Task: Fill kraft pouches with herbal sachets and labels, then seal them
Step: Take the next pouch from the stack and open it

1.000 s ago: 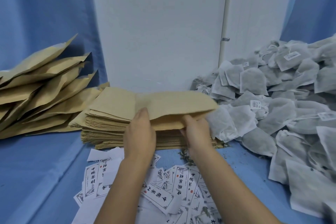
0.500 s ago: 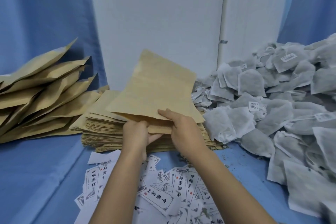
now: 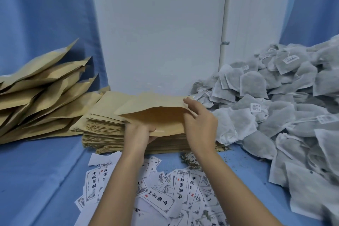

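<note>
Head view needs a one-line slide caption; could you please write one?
Left hand and right hand hold a kraft pouch open over the pouch stack, beside sachets and labels.

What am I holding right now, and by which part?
A tan kraft paper pouch: the left hand grips the near lip of its open mouth; the right hand touches its right edge, grip unclear.

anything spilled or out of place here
Yes: loose herb crumbs lie spilled on the blue cloth by the front right corner of the pouch stack, next to the sachet pile; a sachet may have leaked.
</note>
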Demonstrator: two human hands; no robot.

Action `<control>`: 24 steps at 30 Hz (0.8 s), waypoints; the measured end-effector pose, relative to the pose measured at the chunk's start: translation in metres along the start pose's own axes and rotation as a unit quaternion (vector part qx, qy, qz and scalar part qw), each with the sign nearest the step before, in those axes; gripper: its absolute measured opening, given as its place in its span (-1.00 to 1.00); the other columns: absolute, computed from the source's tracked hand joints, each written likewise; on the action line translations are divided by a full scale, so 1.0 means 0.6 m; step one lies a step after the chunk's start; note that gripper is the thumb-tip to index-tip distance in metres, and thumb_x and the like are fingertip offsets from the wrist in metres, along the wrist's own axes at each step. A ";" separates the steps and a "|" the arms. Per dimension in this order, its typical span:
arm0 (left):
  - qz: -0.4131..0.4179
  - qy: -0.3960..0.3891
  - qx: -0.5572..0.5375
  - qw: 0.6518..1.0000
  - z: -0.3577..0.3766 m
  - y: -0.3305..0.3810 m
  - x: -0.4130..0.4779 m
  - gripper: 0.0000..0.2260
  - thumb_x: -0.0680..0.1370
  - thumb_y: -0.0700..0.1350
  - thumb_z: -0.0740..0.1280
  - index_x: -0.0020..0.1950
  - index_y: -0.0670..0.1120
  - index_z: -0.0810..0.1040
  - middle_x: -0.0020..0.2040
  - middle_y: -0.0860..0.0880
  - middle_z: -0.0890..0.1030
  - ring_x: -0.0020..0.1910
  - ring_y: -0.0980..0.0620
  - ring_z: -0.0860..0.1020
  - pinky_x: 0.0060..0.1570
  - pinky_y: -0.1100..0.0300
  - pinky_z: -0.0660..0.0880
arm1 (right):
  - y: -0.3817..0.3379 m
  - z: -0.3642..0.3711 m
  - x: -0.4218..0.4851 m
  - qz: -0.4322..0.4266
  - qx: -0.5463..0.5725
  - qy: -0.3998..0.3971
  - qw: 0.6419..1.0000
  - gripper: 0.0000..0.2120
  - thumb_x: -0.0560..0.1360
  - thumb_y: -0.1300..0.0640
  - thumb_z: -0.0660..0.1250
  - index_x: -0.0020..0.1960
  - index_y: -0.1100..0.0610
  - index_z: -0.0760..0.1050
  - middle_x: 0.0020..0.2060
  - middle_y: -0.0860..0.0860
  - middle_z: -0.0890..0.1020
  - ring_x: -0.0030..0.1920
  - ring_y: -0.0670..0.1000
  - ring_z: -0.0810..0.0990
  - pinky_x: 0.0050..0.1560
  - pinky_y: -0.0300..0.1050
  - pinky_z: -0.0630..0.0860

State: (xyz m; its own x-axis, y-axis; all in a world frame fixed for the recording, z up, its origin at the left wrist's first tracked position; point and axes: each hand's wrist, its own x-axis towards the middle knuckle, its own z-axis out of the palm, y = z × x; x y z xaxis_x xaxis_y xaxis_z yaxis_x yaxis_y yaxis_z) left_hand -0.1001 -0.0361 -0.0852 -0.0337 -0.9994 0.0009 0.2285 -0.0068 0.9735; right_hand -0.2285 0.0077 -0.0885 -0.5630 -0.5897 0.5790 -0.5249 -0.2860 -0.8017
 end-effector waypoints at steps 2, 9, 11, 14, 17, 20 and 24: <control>0.061 0.019 0.018 0.998 -0.006 -0.001 0.007 -0.28 0.42 -0.43 0.33 0.46 -0.01 0.14 0.31 -0.13 0.42 0.16 -0.10 0.49 0.01 0.08 0.56 | 0.000 -0.001 0.004 0.030 0.034 0.005 0.999 -0.65 0.47 0.28 0.26 0.16 -0.01 0.60 0.18 -0.12 0.61 0.13 -0.11 0.58 0.22 -0.11 0.50; 0.165 0.066 0.002 0.984 -0.009 0.002 -0.002 -0.56 0.50 -0.25 0.32 0.24 0.16 0.30 0.06 0.06 0.53 -0.04 0.07 0.51 -0.09 0.13 0.46 | -0.003 0.000 0.006 0.048 0.098 -0.018 0.994 -0.54 0.40 0.42 0.19 -0.02 -0.11 0.58 0.16 -0.13 0.61 0.21 -0.23 0.51 0.16 -0.43 0.43; 0.182 0.092 0.039 0.978 -0.012 -0.003 -0.002 -0.77 0.54 -0.08 0.33 0.11 0.11 0.33 -0.08 0.20 0.52 -0.16 0.14 0.49 -0.24 0.22 0.36 | 0.000 -0.002 0.005 0.041 0.104 -0.018 0.994 -0.50 0.38 0.45 0.16 -0.04 -0.13 0.57 0.16 -0.16 0.60 0.24 -0.19 0.51 0.19 -0.15 0.52; 0.237 0.132 0.143 0.952 -0.012 -0.010 -0.004 -0.83 0.54 0.06 0.31 -0.02 0.02 0.38 -0.06 0.40 0.47 -0.09 0.19 0.49 -0.20 0.24 0.33 | 0.003 -0.001 0.002 0.026 0.098 -0.016 0.995 -0.49 0.38 0.45 0.16 -0.01 -0.13 0.57 0.16 -0.18 0.59 0.22 -0.15 0.53 0.23 0.04 0.51; 0.312 0.144 0.273 0.898 -0.008 -0.015 -0.011 -0.70 0.52 0.16 0.22 0.13 0.00 0.44 -0.05 0.25 0.46 -0.01 0.02 0.49 -0.14 0.13 0.36 | -0.001 -0.001 0.003 0.023 0.103 -0.017 0.994 -0.52 0.40 0.40 0.23 0.00 -0.19 0.52 0.13 -0.19 0.60 0.22 -0.22 0.50 0.30 -0.11 0.44; 0.369 0.073 0.308 0.874 -0.008 -0.017 -0.013 -0.52 0.54 0.22 0.13 0.37 -0.01 0.31 0.34 0.08 0.41 0.38 0.04 0.33 0.24 -0.01 0.38 | -0.002 -0.004 0.003 0.033 0.152 -0.006 0.988 -0.71 0.45 0.18 0.37 0.09 -0.13 0.52 0.07 -0.23 0.61 0.15 -0.29 0.52 0.23 -0.22 0.46; 0.442 -0.071 0.303 0.842 -0.006 -0.017 -0.010 -0.52 0.58 0.24 0.07 0.49 0.19 0.15 0.47 0.35 0.12 0.48 0.28 0.08 0.49 -0.02 0.09 | -0.005 -0.005 0.004 0.004 0.209 0.044 0.977 -0.72 0.44 -0.18 0.27 0.11 -0.12 0.45 0.08 -0.21 0.57 0.11 -0.31 0.51 0.12 -0.39 0.44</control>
State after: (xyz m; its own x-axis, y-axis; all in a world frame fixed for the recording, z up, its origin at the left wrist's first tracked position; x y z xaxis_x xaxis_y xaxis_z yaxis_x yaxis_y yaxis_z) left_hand -0.0985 -0.0300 -0.0963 -0.2359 -0.5911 0.7713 -0.3108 0.7979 0.5165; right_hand -0.2301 0.0092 -0.0844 -0.6287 -0.5315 0.5676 -0.2242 -0.5751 -0.7868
